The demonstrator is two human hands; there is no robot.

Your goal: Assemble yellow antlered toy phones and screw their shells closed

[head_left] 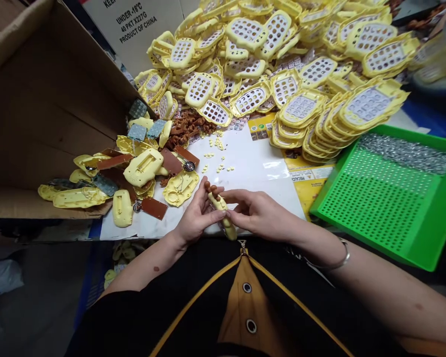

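L hand [196, 213] & R hand [258, 213] both pinch the yellow casing [229, 230] edge-up, left of the green tray [375, 208], prob. to keep its seam visible, w/ nested shells [367, 105] by the tray's far-left corner, prob. stacked to save space.

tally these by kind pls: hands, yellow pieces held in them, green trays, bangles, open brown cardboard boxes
Hands, left hand and right hand: 2
Held yellow piece: 1
Green tray: 1
Bangle: 1
Open brown cardboard box: 1
Total: 6
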